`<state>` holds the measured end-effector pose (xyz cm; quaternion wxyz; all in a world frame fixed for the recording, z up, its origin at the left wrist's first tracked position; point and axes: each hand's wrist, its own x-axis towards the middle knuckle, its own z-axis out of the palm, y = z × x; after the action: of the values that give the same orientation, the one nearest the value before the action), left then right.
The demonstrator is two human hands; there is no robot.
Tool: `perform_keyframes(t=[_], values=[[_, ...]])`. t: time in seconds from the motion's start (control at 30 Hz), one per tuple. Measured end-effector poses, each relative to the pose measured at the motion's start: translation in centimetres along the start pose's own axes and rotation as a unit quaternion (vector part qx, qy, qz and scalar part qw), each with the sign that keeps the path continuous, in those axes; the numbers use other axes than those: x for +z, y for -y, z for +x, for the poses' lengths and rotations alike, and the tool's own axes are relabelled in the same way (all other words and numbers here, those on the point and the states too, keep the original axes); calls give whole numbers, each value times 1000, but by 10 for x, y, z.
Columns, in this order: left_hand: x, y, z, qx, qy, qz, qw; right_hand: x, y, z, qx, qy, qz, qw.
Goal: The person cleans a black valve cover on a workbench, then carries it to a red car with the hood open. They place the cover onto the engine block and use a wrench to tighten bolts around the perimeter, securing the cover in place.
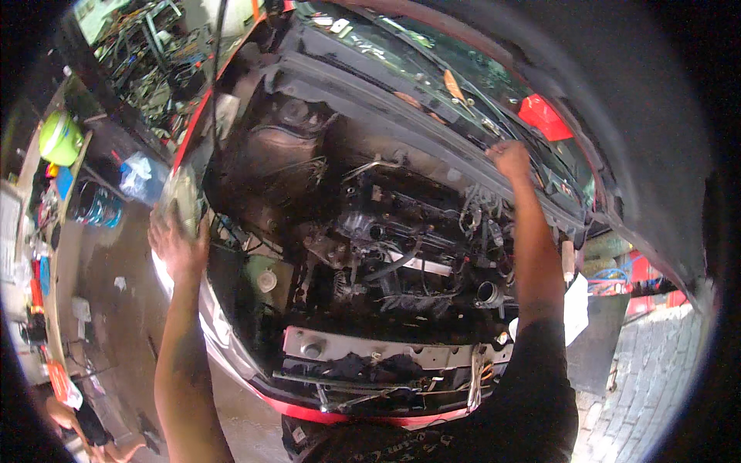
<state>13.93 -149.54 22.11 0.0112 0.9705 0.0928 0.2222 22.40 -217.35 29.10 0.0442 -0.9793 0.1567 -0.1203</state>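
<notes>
My left hand [176, 235] is closed around a pale, translucent object [183, 197] on the left fender; I cannot make out what it is. My right hand [509, 160] is raised at the cowl [417, 123] below the windshield, its fingers curled; whatever it may hold is too small to tell. Below and between my arms lies the open engine bay of a red car, with a dark engine [401, 231], hoses and an open round pipe [488, 295]. Long metal tools [351, 386] lie along the front edge.
The raised hood [648, 131] arches overhead at the right. At the left stands a cluttered shelf with a green bucket [60, 139], beside clear plastic containers [100, 204]. Another person's bare legs [96, 440] show at the lower left. A brick-paved floor [648, 370] is at the lower right.
</notes>
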Motion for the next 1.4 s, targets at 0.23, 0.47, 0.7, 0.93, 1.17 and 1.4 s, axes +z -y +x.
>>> perform_keyframes(t=[0.23,0.47,0.7,0.93,1.17,1.4], values=[[-3,-1,0,-18,19,-22,999,12,-21,23,32,101,153,983],[-7,-5,1,-19,21,-15,999,11,-22,5,-135,32,75,987],[-8,-6,1,-23,20,-15,999,-2,3,-8,-48,-2,37,998],[-8,-5,2,-23,19,-8,1000,58,137,-137,-263,105,287,915],[-6,-6,1,-35,13,-27,999,150,200,-211,-260,72,177,947],[-4,-5,-1,-37,10,-22,999,148,203,-217,-235,68,118,962]])
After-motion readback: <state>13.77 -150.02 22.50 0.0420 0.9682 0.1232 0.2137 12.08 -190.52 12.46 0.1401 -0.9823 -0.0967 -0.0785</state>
